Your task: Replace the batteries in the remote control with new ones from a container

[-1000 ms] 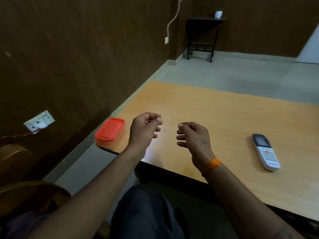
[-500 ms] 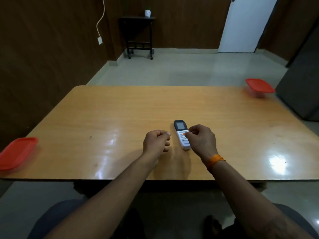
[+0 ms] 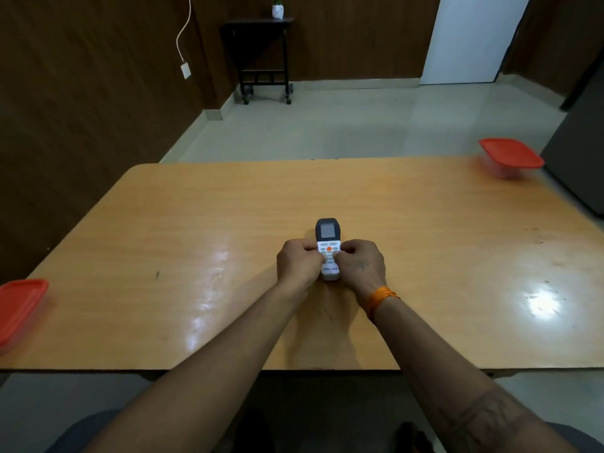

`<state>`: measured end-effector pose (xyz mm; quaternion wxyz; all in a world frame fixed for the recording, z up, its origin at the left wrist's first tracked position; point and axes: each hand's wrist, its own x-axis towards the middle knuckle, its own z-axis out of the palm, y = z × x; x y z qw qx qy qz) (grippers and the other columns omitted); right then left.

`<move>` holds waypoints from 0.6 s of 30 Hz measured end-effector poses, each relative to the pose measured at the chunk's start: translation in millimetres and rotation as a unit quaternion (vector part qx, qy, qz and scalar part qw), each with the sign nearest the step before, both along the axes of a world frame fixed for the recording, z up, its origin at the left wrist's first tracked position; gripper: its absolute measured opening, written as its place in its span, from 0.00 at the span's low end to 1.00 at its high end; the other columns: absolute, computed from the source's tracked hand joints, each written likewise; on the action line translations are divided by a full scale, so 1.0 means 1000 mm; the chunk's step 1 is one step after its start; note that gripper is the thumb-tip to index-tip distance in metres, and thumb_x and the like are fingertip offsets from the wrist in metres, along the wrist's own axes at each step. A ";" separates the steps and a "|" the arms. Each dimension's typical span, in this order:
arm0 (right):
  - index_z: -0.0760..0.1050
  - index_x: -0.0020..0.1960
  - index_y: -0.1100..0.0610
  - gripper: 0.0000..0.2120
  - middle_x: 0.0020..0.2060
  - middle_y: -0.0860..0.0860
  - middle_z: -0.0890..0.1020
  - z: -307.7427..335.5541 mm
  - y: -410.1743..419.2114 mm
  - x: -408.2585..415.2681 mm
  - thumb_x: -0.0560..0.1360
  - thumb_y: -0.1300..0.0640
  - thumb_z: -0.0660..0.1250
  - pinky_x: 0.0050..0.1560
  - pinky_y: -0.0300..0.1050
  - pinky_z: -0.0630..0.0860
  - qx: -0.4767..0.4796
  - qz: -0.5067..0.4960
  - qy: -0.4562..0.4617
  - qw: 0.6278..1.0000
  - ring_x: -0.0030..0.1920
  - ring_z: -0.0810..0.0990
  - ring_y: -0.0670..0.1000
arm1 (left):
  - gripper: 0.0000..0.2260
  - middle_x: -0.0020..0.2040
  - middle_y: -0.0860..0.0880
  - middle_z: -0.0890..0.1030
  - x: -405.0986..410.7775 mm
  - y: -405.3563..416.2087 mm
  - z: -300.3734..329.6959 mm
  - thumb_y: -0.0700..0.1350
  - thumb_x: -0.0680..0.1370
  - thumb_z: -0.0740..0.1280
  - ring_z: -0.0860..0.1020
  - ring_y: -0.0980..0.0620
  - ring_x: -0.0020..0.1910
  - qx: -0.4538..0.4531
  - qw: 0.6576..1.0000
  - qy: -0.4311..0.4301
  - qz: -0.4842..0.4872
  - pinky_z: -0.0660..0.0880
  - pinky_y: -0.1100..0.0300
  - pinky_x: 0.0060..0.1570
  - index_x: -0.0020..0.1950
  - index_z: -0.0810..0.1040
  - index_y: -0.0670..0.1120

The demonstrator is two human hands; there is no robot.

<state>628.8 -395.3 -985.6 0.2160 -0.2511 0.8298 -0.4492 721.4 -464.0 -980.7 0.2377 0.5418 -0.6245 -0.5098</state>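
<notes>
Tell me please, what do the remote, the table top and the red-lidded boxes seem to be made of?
Remote control: looks like hard plastic, dark grey top, white matte body, likely rubber buttons. Table: seems wood or wood-look laminate, glossy, judging by grain and bright reflections. Right container: clear plastic base with an opaque red plastic lid; left container shows a similar red lid.

The remote control (image 3: 328, 248) is lying near the middle of the desk (image 3: 163, 223), toward its near edge, with the left hand (image 3: 299, 264) gripping its left side and the right hand (image 3: 359, 266) gripping its right. One lidded container (image 3: 19, 308) is sitting at the desk's near left corner; a second lidded container (image 3: 510, 156) is sitting at the far right corner. Behind the desk, a side table (image 3: 261, 57) is standing against the far wall, carrying a small potted plant (image 3: 277, 9).
</notes>
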 end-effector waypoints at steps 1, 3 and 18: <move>0.86 0.51 0.60 0.09 0.49 0.58 0.87 0.000 -0.009 0.003 0.76 0.62 0.68 0.51 0.57 0.84 -0.009 -0.002 -0.008 1.000 0.50 0.84 0.58 | 0.15 0.53 0.47 0.88 0.002 -0.010 0.001 0.37 0.73 0.71 0.86 0.47 0.50 0.000 1.000 -0.003 0.007 0.85 0.48 0.53 0.57 0.88 0.46; 0.86 0.51 0.60 0.09 0.49 0.57 0.87 0.000 -0.028 0.008 0.75 0.62 0.68 0.46 0.50 0.81 -0.014 -0.006 -0.015 1.000 0.49 0.84 0.58 | 0.14 0.53 0.48 0.88 0.005 -0.029 0.004 0.36 0.73 0.71 0.86 0.46 0.52 -0.004 1.000 -0.007 0.016 0.85 0.48 0.54 0.57 0.88 0.46; 0.84 0.59 0.59 0.14 0.55 0.56 0.86 -0.006 -0.090 0.009 0.75 0.59 0.69 0.53 0.51 0.83 -0.032 0.000 -0.030 0.999 0.54 0.84 0.57 | 0.10 0.58 0.43 0.86 0.013 -0.093 -0.003 0.35 0.75 0.72 0.84 0.43 0.55 -0.012 0.999 0.011 0.033 0.85 0.46 0.55 0.51 0.85 0.48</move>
